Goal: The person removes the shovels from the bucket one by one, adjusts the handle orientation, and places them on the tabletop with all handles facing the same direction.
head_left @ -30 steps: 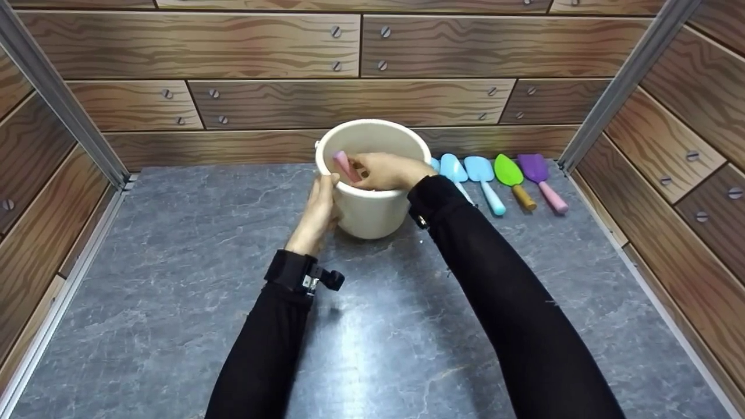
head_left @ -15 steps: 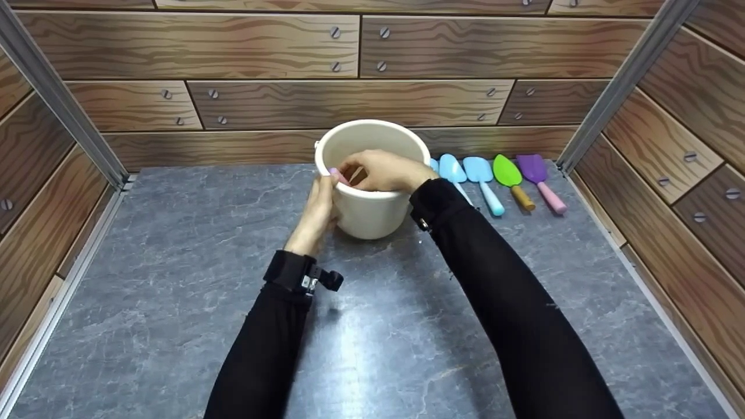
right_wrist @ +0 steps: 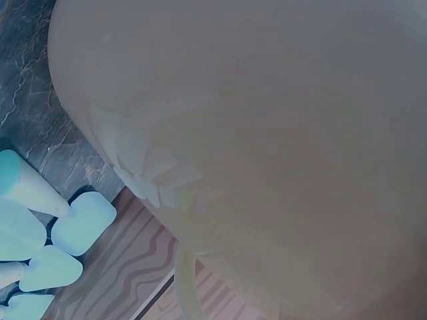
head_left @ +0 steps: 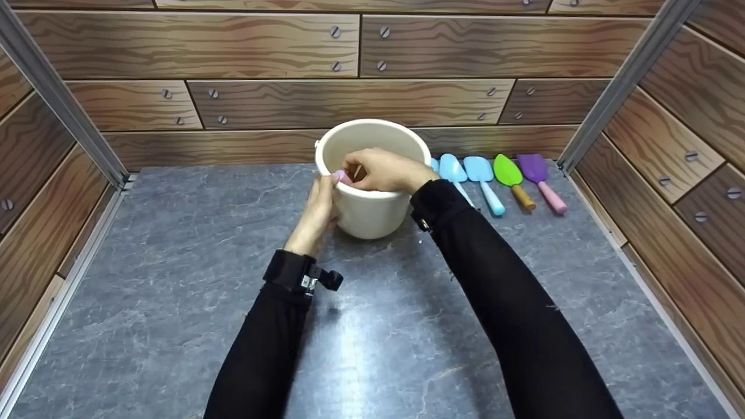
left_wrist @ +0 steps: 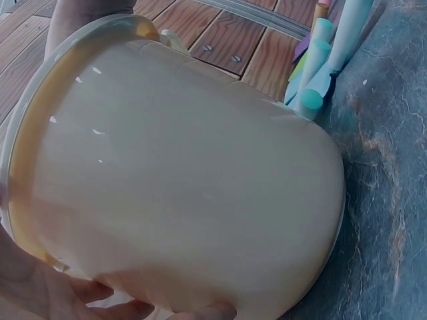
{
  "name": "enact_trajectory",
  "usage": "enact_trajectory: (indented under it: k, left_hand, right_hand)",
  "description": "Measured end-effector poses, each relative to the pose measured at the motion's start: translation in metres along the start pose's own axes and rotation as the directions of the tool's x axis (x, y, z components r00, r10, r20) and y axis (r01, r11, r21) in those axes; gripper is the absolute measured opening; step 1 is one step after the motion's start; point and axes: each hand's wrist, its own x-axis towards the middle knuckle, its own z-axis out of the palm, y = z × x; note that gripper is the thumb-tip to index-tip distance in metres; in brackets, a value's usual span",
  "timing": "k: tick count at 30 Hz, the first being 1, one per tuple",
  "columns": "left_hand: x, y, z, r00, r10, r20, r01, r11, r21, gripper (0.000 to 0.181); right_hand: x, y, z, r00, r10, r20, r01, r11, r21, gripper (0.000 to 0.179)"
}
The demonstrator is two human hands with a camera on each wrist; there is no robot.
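A cream bucket point(head_left: 372, 215) stands upright near the back wall. My left hand point(head_left: 314, 208) grips its left side, thumb at the rim and fingers along the outer wall; in the left wrist view the fingertips press against the bucket point(left_wrist: 187, 160). Over the front rim reaches my right hand point(head_left: 389, 170), its fingers inside the bucket. They pinch a pink handle point(head_left: 343, 177) close to the left thumb. Whatever the handle belongs to is hidden below the rim. In the right wrist view the bucket wall point(right_wrist: 267, 147) covers that hand.
Right of the bucket lie several toy shovels in a row, among them a light blue shovel point(head_left: 479, 169), a green shovel point(head_left: 508, 171) with a brown handle and a purple shovel point(head_left: 533, 167) with a pink handle. Wood-patterned walls point(head_left: 273, 46) enclose the grey marbled floor point(head_left: 192, 244).
The pink handle, raised inside the bucket a second ago, has gone lower, and the right fingers sit closer to the left rim. The left hand and the bucket stay put.
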Motion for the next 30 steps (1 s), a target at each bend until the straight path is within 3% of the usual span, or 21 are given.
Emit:
enact_trajectory:
  k: [4, 7, 14, 19, 22, 30]
  left_hand:
    - [-0.003, 0.0, -0.002, 0.999, -0.051, 0.015, 0.051, 0.999, -0.013, 0.062]
    - [-0.006, 0.002, -0.002, 0.995, -0.096, 0.005, 0.096, 0.995, -0.005, 0.071]
    - [-0.005, 0.003, -0.003, 0.993, -0.119, -0.01, 0.12, 0.993, 0.017, 0.071]
    - [-0.005, 0.002, 0.0, 0.994, -0.106, -0.036, 0.107, 0.994, 0.014, 0.057]
    - [-0.005, 0.002, 0.001, 0.994, -0.1, -0.049, 0.1, 0.995, 0.012, 0.051]
    - [-0.003, 0.0, 0.001, 0.996, -0.073, -0.056, 0.074, 0.997, 0.016, 0.045]
  right_hand:
    - [-0.002, -0.001, 0.0, 0.999, 0.008, -0.048, -0.008, 1.0, 0.015, 0.025]
    - [-0.004, 0.0, 0.0, 0.996, 0.002, -0.09, 0.0, 1.0, 0.024, 0.023]
    - [0.005, 0.019, 0.003, 0.978, -0.011, -0.211, 0.024, 0.998, 0.057, 0.024]
    - [-0.001, 0.012, 0.0, 0.957, 0.0, -0.289, 0.04, 0.99, 0.132, 0.029]
    - [-0.007, 0.005, -0.001, 0.939, 0.016, -0.344, 0.045, 0.985, 0.169, 0.027]
    - [-0.013, 0.0, 0.0, 0.858, 0.009, -0.513, 0.098, 0.979, 0.181, 0.035]
